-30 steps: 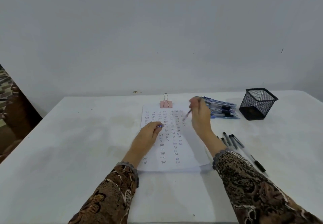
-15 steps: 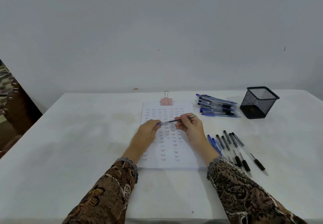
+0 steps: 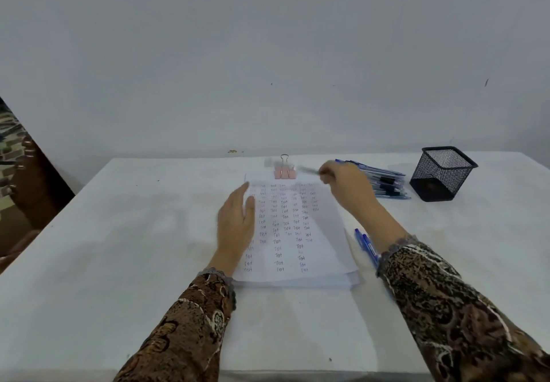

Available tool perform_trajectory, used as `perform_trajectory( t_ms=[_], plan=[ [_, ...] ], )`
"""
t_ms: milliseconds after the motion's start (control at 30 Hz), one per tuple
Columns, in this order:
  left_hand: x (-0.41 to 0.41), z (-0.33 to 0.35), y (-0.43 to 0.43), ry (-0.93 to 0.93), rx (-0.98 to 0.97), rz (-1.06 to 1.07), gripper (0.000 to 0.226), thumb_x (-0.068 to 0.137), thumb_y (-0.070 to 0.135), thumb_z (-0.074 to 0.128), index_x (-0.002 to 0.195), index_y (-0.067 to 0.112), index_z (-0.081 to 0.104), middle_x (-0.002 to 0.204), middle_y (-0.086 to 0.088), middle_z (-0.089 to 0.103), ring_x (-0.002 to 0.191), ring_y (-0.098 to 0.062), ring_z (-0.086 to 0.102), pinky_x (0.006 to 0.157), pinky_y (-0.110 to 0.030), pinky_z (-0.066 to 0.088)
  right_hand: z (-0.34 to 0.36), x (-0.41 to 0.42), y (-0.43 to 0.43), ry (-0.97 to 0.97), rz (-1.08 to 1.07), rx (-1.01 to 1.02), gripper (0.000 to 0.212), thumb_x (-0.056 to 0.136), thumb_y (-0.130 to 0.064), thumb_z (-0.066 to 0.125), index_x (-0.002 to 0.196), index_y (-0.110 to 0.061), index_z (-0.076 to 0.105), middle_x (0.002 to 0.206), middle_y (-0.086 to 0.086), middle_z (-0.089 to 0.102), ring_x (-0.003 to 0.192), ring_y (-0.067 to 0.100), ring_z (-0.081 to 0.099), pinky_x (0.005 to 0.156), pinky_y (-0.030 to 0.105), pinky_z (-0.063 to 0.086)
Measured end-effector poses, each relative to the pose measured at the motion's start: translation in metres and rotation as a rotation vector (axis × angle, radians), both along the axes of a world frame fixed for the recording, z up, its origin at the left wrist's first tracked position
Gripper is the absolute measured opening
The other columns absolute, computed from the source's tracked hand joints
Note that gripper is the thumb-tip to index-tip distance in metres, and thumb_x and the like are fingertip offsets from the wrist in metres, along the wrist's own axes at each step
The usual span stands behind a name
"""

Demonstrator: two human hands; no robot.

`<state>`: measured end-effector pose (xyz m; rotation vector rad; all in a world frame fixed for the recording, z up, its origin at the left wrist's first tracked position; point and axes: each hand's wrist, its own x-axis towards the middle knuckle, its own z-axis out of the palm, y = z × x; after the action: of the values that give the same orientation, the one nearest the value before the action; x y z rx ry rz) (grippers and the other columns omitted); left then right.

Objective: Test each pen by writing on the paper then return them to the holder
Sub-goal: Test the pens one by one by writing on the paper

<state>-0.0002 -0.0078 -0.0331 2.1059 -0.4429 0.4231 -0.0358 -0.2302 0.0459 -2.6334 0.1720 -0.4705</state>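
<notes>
A stack of white paper (image 3: 324, 250), covered with rows of the written word "Test", lies on the table in front of me, held by a pink binder clip (image 3: 285, 170) at its top. My left hand (image 3: 236, 222) rests flat on the paper's left edge, fingers straight. My right hand (image 3: 346, 185) is raised over the paper's top right corner and pinches a blurred pen (image 3: 308, 169) that points left. A black mesh pen holder (image 3: 443, 173) stands at the back right. A pile of blue pens (image 3: 387, 183) lies between my right hand and the holder.
Blue pens (image 3: 366, 246) lie on the white table (image 3: 134, 232) right of the paper, partly hidden by my right sleeve. A plain wall runs behind the table. A dark brown object stands off the table's left edge.
Both hands held the pen together over the paper half a second ago. Now my left hand has let go and lies flat, and my right hand has carried the pen up toward the back right.
</notes>
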Motion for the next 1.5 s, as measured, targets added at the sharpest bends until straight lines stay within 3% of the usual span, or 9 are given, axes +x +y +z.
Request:
perform_trajectory(
  t_ms=[133, 200, 333, 433, 567, 733, 900, 1333, 1500],
  plan=[
    [0.011, -0.007, -0.001, 0.187, 0.316, 0.086, 0.045, 0.095, 0.017, 0.035, 0.14, 0.01, 0.033, 0.141, -0.006, 0.042, 0.13, -0.02, 0.038, 0.115, -0.037, 0.015, -0.017, 0.004, 0.0, -0.231, 0.029, 1.205, 0.02, 0.094, 0.004, 0.045, 0.081, -0.012, 0.045, 0.071, 0.005, 0.06, 0.052, 0.008, 0.058, 0.057, 0.023, 0.053],
    [0.014, -0.011, -0.002, 0.169, 0.455, 0.058, 0.044, 0.095, 0.018, 0.034, 0.138, 0.012, 0.037, 0.144, -0.005, 0.039, 0.132, -0.02, 0.034, 0.115, -0.04, 0.016, -0.031, 0.007, -0.002, -0.266, -0.007, 1.457, 0.025, 0.09, 0.011, 0.046, 0.077, -0.01, 0.044, 0.057, 0.003, 0.061, 0.048, 0.011, 0.061, 0.054, 0.02, 0.054],
    [0.015, -0.01, -0.003, 0.148, 0.499, 0.068, 0.043, 0.095, 0.019, 0.033, 0.137, 0.012, 0.039, 0.145, -0.005, 0.036, 0.134, -0.019, 0.03, 0.113, -0.039, 0.019, -0.053, 0.012, -0.004, -0.237, -0.094, 1.417, 0.037, 0.084, 0.019, 0.048, 0.07, -0.014, 0.041, 0.04, -0.005, 0.049, 0.035, 0.007, 0.046, 0.037, 0.015, 0.036],
    [0.012, -0.009, -0.003, 0.157, 0.494, 0.073, 0.044, 0.096, 0.019, 0.033, 0.139, 0.012, 0.038, 0.147, -0.006, 0.034, 0.137, -0.018, 0.026, 0.115, -0.037, 0.015, -0.063, 0.014, 0.004, -0.23, -0.158, 1.275, 0.05, 0.078, 0.02, 0.047, 0.058, -0.02, 0.024, 0.044, -0.01, 0.028, 0.039, 0.007, 0.026, 0.039, 0.015, 0.027],
    [0.013, -0.008, -0.003, 0.17, 0.509, 0.081, 0.044, 0.096, 0.02, 0.032, 0.139, 0.014, 0.037, 0.149, -0.007, 0.031, 0.138, -0.018, 0.023, 0.114, -0.037, 0.013, -0.064, 0.008, 0.016, -0.21, -0.071, 1.077, 0.052, 0.073, 0.021, 0.044, 0.057, -0.021, 0.02, 0.05, -0.009, 0.02, 0.045, 0.004, 0.016, 0.045, 0.016, 0.016],
    [0.01, -0.006, -0.004, 0.181, 0.516, 0.09, 0.044, 0.096, 0.02, 0.031, 0.14, 0.014, 0.034, 0.15, -0.005, 0.029, 0.138, -0.018, 0.022, 0.113, -0.034, 0.011, -0.064, 0.004, 0.02, -0.191, -0.033, 0.977, 0.047, 0.073, 0.02, 0.045, 0.057, -0.018, 0.023, 0.045, -0.014, 0.021, 0.044, 0.003, 0.017, 0.042, 0.015, 0.017],
    [0.011, -0.001, 0.0, 0.213, 0.488, 0.038, 0.044, 0.097, 0.016, 0.028, 0.141, 0.015, 0.034, 0.15, -0.004, 0.029, 0.138, -0.017, 0.023, 0.113, -0.032, 0.01, -0.063, 0.002, 0.021, -0.215, -0.046, 0.961, 0.046, 0.072, 0.018, 0.046, 0.056, -0.018, 0.023, 0.055, -0.002, 0.02, 0.046, 0.004, 0.017, 0.044, 0.015, 0.019],
    [0.013, -0.008, 0.016, 0.206, 0.605, -0.024, 0.046, 0.101, 0.024, 0.019, 0.146, 0.016, 0.019, 0.155, 0.001, 0.017, 0.143, -0.014, 0.01, 0.116, -0.027, 0.003, -0.061, 0.001, 0.022, -0.188, -0.028, 0.907, 0.046, 0.073, 0.018, 0.047, 0.055, -0.017, 0.024, 0.055, -0.001, 0.02, 0.043, 0.003, 0.017, 0.045, 0.007, 0.025],
    [0.012, -0.007, 0.016, 0.193, 0.608, -0.02, 0.046, 0.101, 0.024, 0.02, 0.146, 0.015, 0.02, 0.154, 0.001, 0.019, 0.143, -0.014, 0.012, 0.116, -0.028, 0.005, -0.068, 0.005, 0.017, -0.211, -0.091, 0.885, 0.046, 0.072, 0.014, 0.051, 0.053, -0.019, 0.024, 0.053, -0.003, 0.022, 0.05, 0.01, 0.021, 0.05, 0.018, 0.024]
  ],
)
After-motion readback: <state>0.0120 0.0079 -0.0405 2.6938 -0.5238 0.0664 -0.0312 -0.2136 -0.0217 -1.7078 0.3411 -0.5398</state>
